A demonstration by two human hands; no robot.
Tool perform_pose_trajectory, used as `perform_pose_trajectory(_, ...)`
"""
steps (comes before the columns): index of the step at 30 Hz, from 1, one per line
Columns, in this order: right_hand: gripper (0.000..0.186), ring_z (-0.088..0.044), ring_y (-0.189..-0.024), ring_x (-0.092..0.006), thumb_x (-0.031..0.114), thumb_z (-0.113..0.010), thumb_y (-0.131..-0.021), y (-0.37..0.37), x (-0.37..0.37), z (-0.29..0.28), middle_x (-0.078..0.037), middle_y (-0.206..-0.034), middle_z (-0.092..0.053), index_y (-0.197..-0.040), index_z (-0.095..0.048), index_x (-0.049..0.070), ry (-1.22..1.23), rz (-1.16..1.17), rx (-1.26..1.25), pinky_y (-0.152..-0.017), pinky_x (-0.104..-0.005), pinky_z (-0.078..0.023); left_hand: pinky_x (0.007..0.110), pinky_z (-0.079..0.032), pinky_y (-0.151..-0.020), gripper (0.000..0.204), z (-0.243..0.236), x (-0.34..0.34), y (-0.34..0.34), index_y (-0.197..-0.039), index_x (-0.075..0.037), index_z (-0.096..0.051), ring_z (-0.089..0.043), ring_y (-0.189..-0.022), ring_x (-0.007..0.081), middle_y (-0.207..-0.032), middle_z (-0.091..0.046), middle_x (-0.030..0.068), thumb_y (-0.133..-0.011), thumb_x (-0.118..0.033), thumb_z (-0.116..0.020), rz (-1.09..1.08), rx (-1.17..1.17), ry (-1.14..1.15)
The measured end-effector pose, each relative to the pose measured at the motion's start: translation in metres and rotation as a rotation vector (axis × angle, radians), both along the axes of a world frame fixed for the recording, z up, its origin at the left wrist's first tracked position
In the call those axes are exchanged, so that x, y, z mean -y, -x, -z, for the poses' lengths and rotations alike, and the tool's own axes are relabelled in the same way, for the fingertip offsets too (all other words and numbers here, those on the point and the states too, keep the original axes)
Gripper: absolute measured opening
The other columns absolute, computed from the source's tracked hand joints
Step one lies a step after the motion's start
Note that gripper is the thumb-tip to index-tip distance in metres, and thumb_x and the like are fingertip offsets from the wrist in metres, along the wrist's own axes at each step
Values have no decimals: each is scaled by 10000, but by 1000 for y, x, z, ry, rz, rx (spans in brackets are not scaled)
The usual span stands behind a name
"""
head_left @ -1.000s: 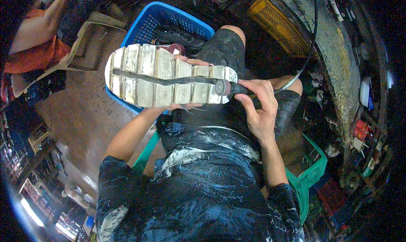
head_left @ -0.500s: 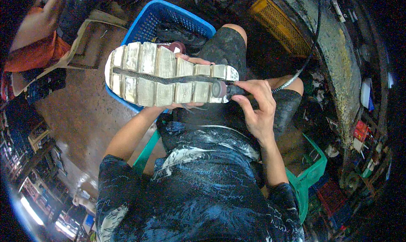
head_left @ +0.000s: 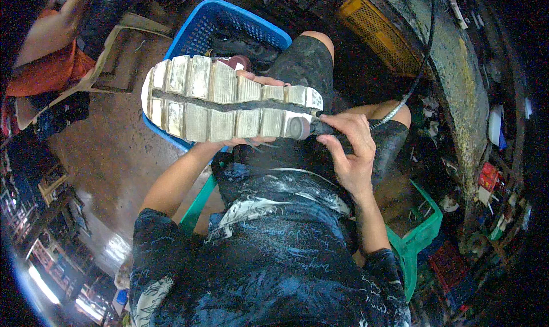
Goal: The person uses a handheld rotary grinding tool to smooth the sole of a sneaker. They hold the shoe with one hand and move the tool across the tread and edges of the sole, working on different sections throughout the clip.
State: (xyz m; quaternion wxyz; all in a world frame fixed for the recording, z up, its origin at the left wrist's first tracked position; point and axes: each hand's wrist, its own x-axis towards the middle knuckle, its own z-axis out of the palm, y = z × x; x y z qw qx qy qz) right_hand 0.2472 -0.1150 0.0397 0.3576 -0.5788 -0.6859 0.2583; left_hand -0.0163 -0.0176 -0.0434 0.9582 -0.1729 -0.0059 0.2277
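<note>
A shoe (head_left: 197, 95) is turned sole up across my lap, its pale, worn, deeply grooved outsole facing me. Wrapped beneath it, my left hand (head_left: 264, 80) grips it; only some fingers and the wrist side show. On the right, my right hand (head_left: 355, 141) pinches the dark handpiece of a rotary grinder between thumb and fingers. The grinder's round grey-brown head (head_left: 298, 127) is against the narrow right end of the sole, near its lower edge. A flexible shaft (head_left: 394, 110) trails from the handpiece up to the right.
A blue plastic basket (head_left: 194, 24) with dark shoes in it stands just beyond my lap. A yellow crate (head_left: 386, 32) lies at the far right beside a grimy, curved grey surface (head_left: 457, 81). Another person's arm (head_left: 51, 32) shows at far left. Under me is a green stool (head_left: 414, 244).
The grinder head has shifted slightly toward the lower edge and right along the sole's end, my right hand moving with it. The shoe stays almost still.
</note>
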Motion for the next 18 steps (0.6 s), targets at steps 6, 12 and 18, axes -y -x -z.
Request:
perform_pose_trajectory(6, 284, -677, -1024, -299, 69, -836, -872, 0, -7, 0, -126, -1095, -755, -1147, -785, 22, 11, 16, 1, -937, -395, -512, 588, -615, -757, 678, 4, 4, 15, -1600, -78, -496, -604, -1330, 486, -1644, -492, 212, -1110, -543, -439, 38, -466, -156)
perform_pose_trajectory(12, 309, -673, -1018, -313, 99, -849, -852, 3, -3, -1, -129, -1085, -757, -1147, -788, 30, 25, -14, 7, -938, -421, -506, 611, -618, -701, 698, 15, 8, 11, -1611, -67, -472, -616, -1267, 553, -1619, -503, 238, -1109, -551, -440, -61, -287, -144)
perform_pose_trajectory(18, 338, -664, -1001, -311, 161, -874, -846, 3, 5, 1, -107, -1041, -725, -1169, -800, 94, 4, -30, -6, -903, -430, -484, 512, -578, -556, 713, 16, 2, 18, -1643, -85, -427, -642, -888, 527, -1542, -525, 307, -1105, -552, -447, 40, -451, -290)
